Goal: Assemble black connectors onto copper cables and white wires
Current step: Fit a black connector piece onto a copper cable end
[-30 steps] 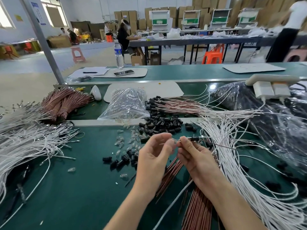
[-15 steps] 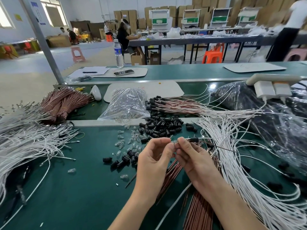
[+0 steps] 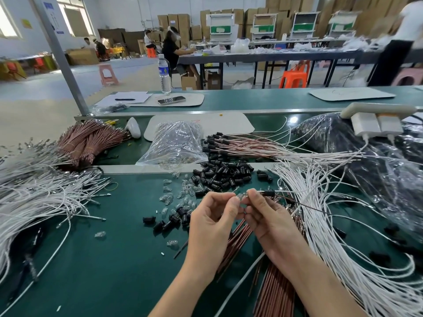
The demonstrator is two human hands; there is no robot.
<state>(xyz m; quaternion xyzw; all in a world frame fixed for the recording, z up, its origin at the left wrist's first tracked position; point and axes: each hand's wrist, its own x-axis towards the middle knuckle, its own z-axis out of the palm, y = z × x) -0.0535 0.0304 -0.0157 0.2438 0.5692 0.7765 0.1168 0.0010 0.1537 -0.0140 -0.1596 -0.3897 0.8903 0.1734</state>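
My left hand (image 3: 212,218) and my right hand (image 3: 270,218) meet fingertip to fingertip above the green table. A small clear bulb (image 3: 241,197) is pinched in my left fingers. My right hand pinches a thin wire carrying a black connector (image 3: 269,192), and the wire trails off to the right. Loose black connectors (image 3: 224,175) are heaped just beyond my hands. Copper cables (image 3: 238,236) lie under my hands. White wires (image 3: 332,225) fan out on the right.
More white wires (image 3: 34,197) and a copper bundle (image 3: 89,143) lie on the left. Cables fitted with connectors (image 3: 240,145), a clear bag (image 3: 176,143), a dark bag (image 3: 366,156) and a power strip (image 3: 375,120) sit behind. Clear bulbs (image 3: 167,199) are scattered nearby.
My fingertips have drawn slightly closer around the clear bulb. The wire with the black connector stays in about the same place.
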